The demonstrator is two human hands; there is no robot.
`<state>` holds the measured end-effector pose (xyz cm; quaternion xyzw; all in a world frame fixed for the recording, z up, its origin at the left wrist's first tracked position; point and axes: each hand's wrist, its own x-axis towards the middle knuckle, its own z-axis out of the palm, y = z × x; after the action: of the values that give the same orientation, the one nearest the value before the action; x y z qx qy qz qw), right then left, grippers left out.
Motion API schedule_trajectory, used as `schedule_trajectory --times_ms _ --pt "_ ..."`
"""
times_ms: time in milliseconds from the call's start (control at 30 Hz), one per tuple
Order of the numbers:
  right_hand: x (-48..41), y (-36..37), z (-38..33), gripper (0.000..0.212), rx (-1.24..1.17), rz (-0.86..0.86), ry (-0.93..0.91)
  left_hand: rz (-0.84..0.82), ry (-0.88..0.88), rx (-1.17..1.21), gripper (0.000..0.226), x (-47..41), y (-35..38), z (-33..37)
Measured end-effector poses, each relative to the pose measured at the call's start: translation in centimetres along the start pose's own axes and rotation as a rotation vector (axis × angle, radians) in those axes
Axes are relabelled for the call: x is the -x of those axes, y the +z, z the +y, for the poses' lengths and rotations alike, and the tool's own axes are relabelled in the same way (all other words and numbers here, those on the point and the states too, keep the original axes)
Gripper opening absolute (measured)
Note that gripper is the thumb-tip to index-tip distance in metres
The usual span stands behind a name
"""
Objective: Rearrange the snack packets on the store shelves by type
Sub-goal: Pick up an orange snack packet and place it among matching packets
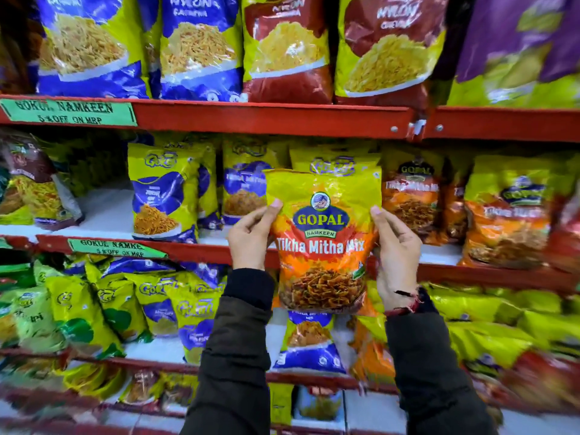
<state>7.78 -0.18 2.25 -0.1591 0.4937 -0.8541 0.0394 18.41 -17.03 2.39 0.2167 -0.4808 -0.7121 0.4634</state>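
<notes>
- A green shelf label (70, 112) reading "Gokul Namkeen" is stuck on the red rail of the top shelf (251, 119), at far left.
- On the middle shelf, a blue-and-yellow packet (160, 191) stands upright, left of the hands, with white shelf floor bare beside it.
- The left hand (252, 235) grips the left edge of the Gopal packet (323, 243), thumb on the front, fingers curled behind; its dark sleeve (232, 356) rises from below.
- The Gopal packet, yellow on top and orange below, reads "Tikha Mitha Mix". It is held upright in the air in front of the middle shelf's rail, face to the camera, touching no shelf.
- The right hand (397, 255) clasps the packet's right edge in the same way, with a red thread (408, 304) at the wrist.
- On the middle shelf just right of the held packet stand matching orange Gopal packets (414, 202), blurred.
- Top right, a purple packet (518, 42) stands, blurred.
</notes>
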Motion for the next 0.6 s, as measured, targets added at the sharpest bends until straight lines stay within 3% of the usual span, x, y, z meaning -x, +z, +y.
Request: schedule_trajectory --times_ms 167,267,400,600 --pt "1.3 -6.3 -2.4 0.011 0.055 0.050 0.023 -0.041 -0.017 -0.056 0.014 4.2 2.7 -2.6" --pt "2.0 -9.2 -3.3 0.009 0.110 0.049 0.018 -0.072 -0.019 -0.119 0.029 6.5 3.7 -3.7" --pt "2.6 -11.9 -4.1 0.007 0.172 0.061 -0.020 -0.046 0.006 -0.142 0.014 8.8 4.9 -4.8" --pt "3.1 -14.6 -4.7 0.014 0.146 0.085 -0.024 -0.019 -0.023 -0.166 0.014 11.2 6.0 -5.4"
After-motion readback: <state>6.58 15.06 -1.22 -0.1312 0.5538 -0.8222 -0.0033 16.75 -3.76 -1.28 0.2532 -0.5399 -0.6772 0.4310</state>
